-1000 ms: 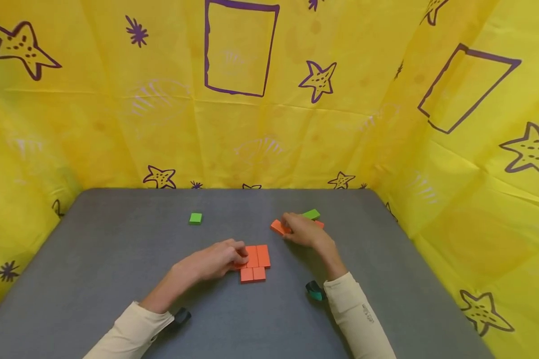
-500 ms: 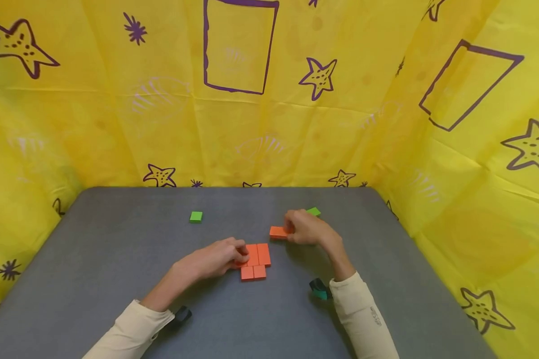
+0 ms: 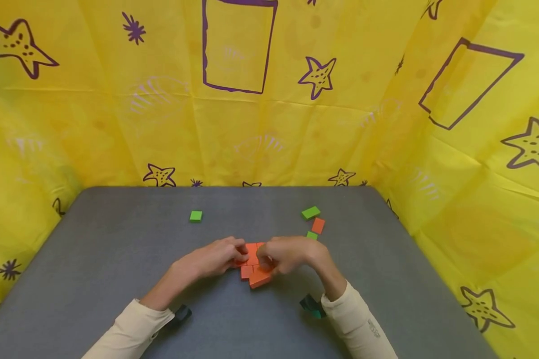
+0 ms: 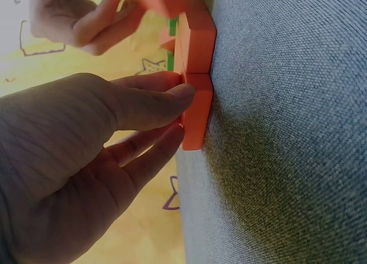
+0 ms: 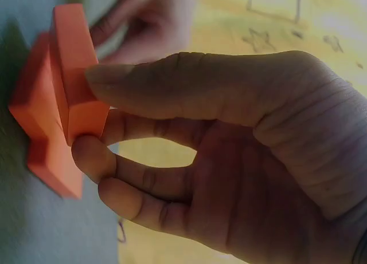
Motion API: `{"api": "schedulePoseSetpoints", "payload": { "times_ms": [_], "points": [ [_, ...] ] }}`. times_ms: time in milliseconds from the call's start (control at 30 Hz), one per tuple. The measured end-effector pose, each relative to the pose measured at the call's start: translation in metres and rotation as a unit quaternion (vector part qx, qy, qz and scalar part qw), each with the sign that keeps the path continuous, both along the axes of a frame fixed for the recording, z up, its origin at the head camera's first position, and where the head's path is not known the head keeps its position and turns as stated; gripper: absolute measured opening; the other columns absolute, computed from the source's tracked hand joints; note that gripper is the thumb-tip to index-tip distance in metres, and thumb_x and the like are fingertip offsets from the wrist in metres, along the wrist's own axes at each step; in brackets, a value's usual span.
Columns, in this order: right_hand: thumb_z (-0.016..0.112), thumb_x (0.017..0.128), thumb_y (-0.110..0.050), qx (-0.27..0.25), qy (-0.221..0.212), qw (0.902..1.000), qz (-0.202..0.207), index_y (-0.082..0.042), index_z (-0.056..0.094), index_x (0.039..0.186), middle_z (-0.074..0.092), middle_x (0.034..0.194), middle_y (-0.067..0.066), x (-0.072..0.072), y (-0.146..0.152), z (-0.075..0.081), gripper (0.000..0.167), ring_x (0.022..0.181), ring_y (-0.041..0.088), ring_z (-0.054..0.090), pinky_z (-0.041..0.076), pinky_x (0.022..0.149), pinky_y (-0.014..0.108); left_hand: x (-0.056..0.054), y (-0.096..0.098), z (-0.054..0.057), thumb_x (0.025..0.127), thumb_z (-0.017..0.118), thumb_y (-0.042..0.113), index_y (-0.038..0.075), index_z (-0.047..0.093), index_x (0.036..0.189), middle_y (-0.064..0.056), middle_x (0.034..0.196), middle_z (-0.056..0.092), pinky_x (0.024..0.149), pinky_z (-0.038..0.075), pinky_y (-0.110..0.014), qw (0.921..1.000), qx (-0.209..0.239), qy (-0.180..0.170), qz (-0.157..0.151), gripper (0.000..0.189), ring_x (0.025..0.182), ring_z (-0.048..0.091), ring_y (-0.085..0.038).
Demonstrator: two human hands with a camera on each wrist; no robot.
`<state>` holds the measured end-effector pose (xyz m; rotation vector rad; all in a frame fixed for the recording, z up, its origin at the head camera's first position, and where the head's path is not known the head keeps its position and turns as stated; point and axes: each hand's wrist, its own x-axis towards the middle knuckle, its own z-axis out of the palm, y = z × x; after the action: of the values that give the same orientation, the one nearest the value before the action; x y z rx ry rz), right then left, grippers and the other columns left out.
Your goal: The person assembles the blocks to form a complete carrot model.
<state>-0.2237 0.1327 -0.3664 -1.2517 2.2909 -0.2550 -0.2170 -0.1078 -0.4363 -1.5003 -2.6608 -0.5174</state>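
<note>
On the grey table, several flat orange blocks lie edge to edge. My left hand holds the left side of this group, its thumb and fingers pinching the end orange block in the left wrist view. Between the thumb and fingertips of my right hand is a longer orange block. That block slants over the front of the group, overlapping a small orange block there. In the right wrist view, the held block is tilted against the blocks behind it. The right hand hides part of the group.
A green square block lies toward the back left. At the back right are a longer green block, an orange block and a small green block. Yellow patterned cloth hangs around the table.
My right hand has taken an orange block from the back right and brought it left and nearer, over the front of the group. My left hand stays in place.
</note>
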Motion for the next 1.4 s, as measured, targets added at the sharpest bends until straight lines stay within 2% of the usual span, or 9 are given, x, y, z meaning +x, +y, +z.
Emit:
{"api": "schedulePoseSetpoints", "payload": {
  "times_ms": [133, 400, 667, 767, 900, 1100, 1267, 1400],
  "points": [
    [0.076, 0.086, 0.001, 0.023, -0.016, 0.9996, 0.008, -0.009, 0.063, 0.084, 0.045, 0.071, -0.01, 0.006, -0.013, -0.007, 0.017, 0.063, 0.005, 0.04, 0.034, 0.061, 0.017, 0.0, 0.0, -0.001, 0.095, 0.075, 0.005, 0.011, 0.083, 0.108, -0.003, 0.101, 0.068, 0.085, 0.059, -0.032, 0.9999, 0.008, 0.009, -0.008, 0.017, 0.095, 0.066, -0.02],
    [0.083, 0.082, -0.001, 0.058, 0.003, 0.9983, -0.004, -0.01, 0.057, 0.078, 0.037, 0.067, -0.009, 0.014, -0.026, -0.015, 0.028, 0.061, 0.006, 0.034, 0.028, 0.06, 0.018, -0.001, 0.001, 0.001, 0.093, 0.077, 0.003, 0.013, 0.083, 0.106, -0.003, 0.101, 0.069, 0.084, 0.059, -0.031, 0.9995, 0.015, 0.023, -0.014, 0.018, 0.093, 0.066, -0.019],
    [0.091, 0.082, -0.026, 0.091, 0.07, 0.9934, -0.006, -0.016, 0.059, 0.084, 0.041, 0.071, -0.008, 0.017, -0.036, -0.022, 0.034, 0.064, 0.006, 0.04, 0.033, 0.061, 0.018, -0.002, 0.001, 0.002, 0.092, 0.077, 0.002, 0.015, 0.083, 0.103, -0.002, 0.104, 0.069, 0.088, 0.059, -0.034, 1.0, -0.001, 0.004, -0.008, 0.018, 0.097, 0.066, -0.019],
    [0.091, 0.083, -0.029, 0.099, 0.119, 0.9879, 0.014, -0.018, 0.056, 0.079, 0.039, 0.068, -0.009, 0.017, -0.04, -0.024, 0.036, 0.061, 0.006, 0.038, 0.032, 0.062, 0.019, -0.001, 0.001, 0.003, 0.092, 0.077, 0.003, 0.014, 0.083, 0.1, -0.001, 0.106, 0.069, 0.09, 0.059, -0.034, 0.9999, -0.013, -0.007, 0.0, 0.015, 0.099, 0.066, -0.018],
    [0.09, 0.084, -0.033, 0.108, 0.185, 0.9755, 0.049, -0.019, 0.056, 0.078, 0.038, 0.067, -0.009, 0.018, -0.043, -0.026, 0.037, 0.06, 0.006, 0.037, 0.033, 0.064, 0.02, -0.002, 0.001, 0.003, 0.092, 0.078, 0.003, 0.012, 0.083, 0.097, 0.0, 0.106, 0.069, 0.09, 0.059, -0.033, 0.9996, -0.018, -0.019, 0.008, 0.011, 0.097, 0.064, -0.016],
    [0.091, 0.082, -0.035, 0.089, 0.226, 0.9681, 0.063, -0.017, 0.065, 0.086, 0.043, 0.068, -0.01, 0.016, -0.043, -0.028, 0.032, 0.061, 0.005, 0.039, 0.034, 0.062, 0.019, -0.003, 0.0, 0.001, 0.09, 0.079, 0.003, 0.011, 0.081, 0.087, 0.001, 0.1, 0.068, 0.085, 0.058, -0.031, 0.9999, -0.006, 0.01, -0.004, 0.009, 0.092, 0.062, -0.015],
    [0.09, 0.076, -0.046, 0.091, 0.269, 0.9561, 0.073, -0.02, 0.068, 0.089, 0.046, 0.067, -0.011, 0.015, -0.043, -0.03, 0.037, 0.06, 0.004, 0.038, 0.031, 0.061, 0.021, -0.002, 0.0, 0.002, 0.089, 0.079, 0.002, 0.012, 0.079, 0.084, 0.002, 0.095, 0.065, 0.08, 0.056, -0.028, 0.9998, -0.003, 0.021, -0.008, 0.011, 0.087, 0.059, -0.014],
    [0.089, 0.074, -0.05, 0.093, 0.266, 0.9572, 0.068, -0.02, 0.068, 0.091, 0.046, 0.066, -0.01, 0.014, -0.042, -0.032, 0.04, 0.06, 0.005, 0.038, 0.03, 0.061, 0.022, -0.001, 0.0, 0.003, 0.091, 0.078, 0.003, 0.011, 0.078, 0.087, 0.002, 0.092, 0.062, 0.077, 0.054, -0.026, 0.9998, -0.009, 0.015, -0.001, 0.009, 0.084, 0.056, -0.013]
  ]
}}
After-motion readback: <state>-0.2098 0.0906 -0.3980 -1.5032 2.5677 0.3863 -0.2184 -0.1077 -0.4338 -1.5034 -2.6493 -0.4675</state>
